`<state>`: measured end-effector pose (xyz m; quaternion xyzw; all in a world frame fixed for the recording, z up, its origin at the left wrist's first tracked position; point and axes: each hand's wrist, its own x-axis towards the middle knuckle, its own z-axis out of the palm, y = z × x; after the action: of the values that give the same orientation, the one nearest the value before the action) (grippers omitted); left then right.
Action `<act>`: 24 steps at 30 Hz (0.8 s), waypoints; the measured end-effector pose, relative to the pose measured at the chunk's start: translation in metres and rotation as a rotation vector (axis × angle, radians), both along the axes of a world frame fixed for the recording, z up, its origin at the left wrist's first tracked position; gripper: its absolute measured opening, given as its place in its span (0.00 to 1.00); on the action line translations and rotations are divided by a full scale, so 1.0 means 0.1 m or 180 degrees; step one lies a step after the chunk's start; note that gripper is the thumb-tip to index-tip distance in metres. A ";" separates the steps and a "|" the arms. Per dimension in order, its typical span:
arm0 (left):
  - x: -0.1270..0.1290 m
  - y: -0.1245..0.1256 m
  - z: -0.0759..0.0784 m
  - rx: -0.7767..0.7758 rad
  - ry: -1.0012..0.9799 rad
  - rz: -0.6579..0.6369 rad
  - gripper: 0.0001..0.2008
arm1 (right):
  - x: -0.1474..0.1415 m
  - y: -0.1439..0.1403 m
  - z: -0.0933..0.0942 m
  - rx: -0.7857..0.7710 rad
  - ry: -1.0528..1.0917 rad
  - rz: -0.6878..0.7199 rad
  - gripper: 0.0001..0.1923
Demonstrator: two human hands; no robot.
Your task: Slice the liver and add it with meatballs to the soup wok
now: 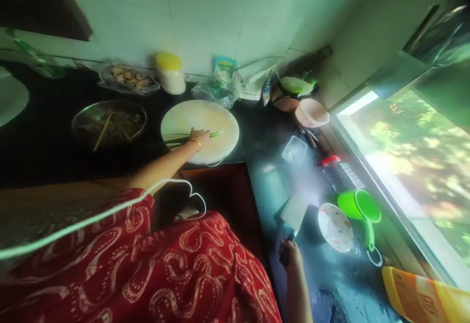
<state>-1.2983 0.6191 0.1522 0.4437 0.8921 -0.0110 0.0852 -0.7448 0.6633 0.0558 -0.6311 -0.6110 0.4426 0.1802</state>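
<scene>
On the round white cutting board (223, 117), my left hand (199, 138) is closed over some spring onions (216, 133). Their pale ends stick out to the right of my fingers, and the dark green leaves trail off to the left. Down at the right, my right hand (289, 253) grips a cleaver (294, 212) by its dark handle. The wide blade points away from me, over the wet dark counter and well apart from the board. A white plate with a red pattern (335, 227) lies just right of the cleaver.
Left of the board sits a metal bowl (142, 126) of food with chopsticks. Behind stand a yellow-lidded jar (172, 76) and a bag of brown pieces (130, 77). A green mug (358, 205), a red-lidded jar (341, 173) and a yellow bottle (422, 293) line the window side. A white cord (110, 214) crosses my left arm.
</scene>
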 end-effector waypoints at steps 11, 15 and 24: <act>-0.33 -0.17 -0.54 0.0715 -0.0178 -0.0916 0.20 | -2.88 -0.25 1.06 0.0904 0.0616 0.0725 0.31; -0.35 -0.23 -0.62 0.0706 -0.0133 -0.0850 0.21 | -3.48 -0.05 1.15 0.0816 0.0180 0.1449 0.28; -0.30 -0.03 -0.77 0.1229 -0.0470 -0.1320 0.20 | -3.88 0.30 1.18 0.0711 -0.1860 0.2506 0.24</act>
<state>-1.3280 0.6161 0.0751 0.6241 0.7593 0.1742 0.0599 -1.1329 0.6930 0.1739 -0.4272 -0.8713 0.2137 -0.1127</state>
